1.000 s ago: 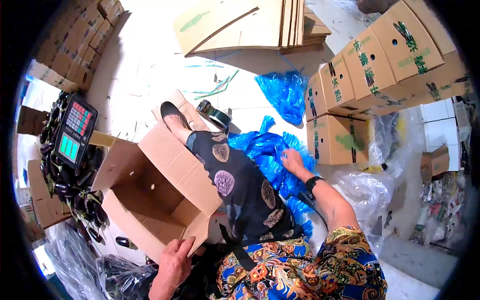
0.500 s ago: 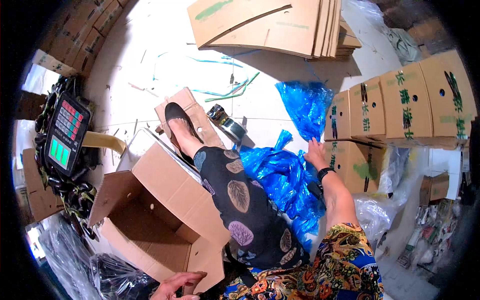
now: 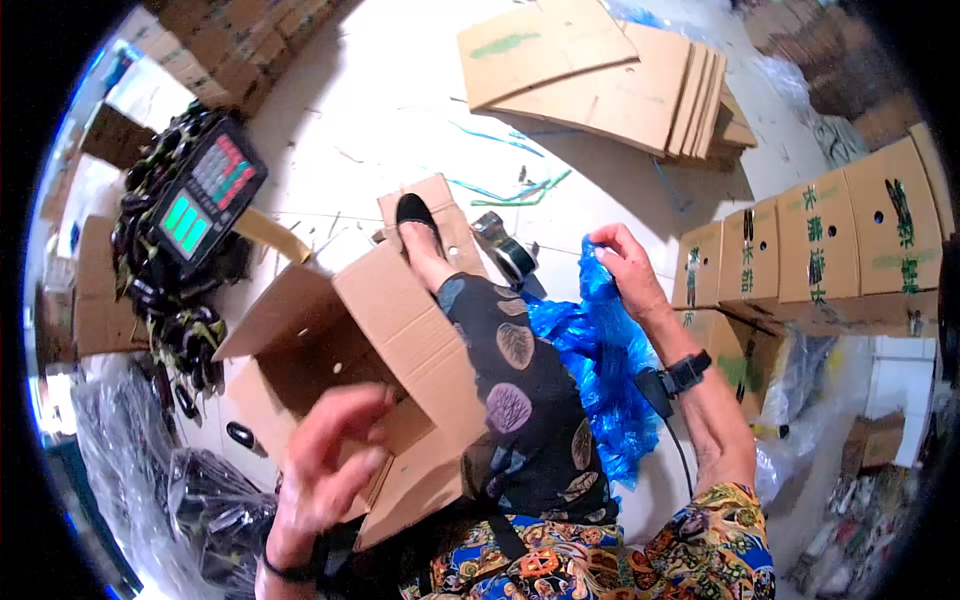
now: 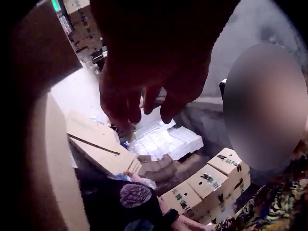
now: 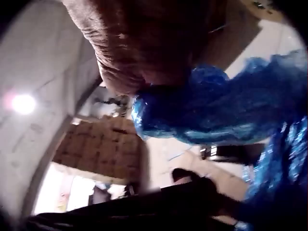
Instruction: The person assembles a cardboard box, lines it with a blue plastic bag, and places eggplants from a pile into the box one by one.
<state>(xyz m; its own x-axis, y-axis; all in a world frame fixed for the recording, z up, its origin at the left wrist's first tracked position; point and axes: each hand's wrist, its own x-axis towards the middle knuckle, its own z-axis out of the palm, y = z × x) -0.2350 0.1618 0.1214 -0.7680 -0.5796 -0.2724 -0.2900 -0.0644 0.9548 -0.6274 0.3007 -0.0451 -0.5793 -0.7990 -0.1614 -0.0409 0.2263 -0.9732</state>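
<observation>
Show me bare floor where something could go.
Mostly floor between far-left stacked boxes and flat cardboard, with strips nearer the foot; a smaller patch separates that cardboard from the upright cartons. It's crowded beside the leg, where the right hand pinches blue plastic, and around the scale display, among eggplants.

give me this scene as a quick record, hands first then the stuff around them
left hand: near the open cardboard box, holding nothing
right hand: pinches the blue plastic
box interior: partly hidden by left hand
left side: eggplants beside a lit display
right side: cartons with green lettering
</observation>
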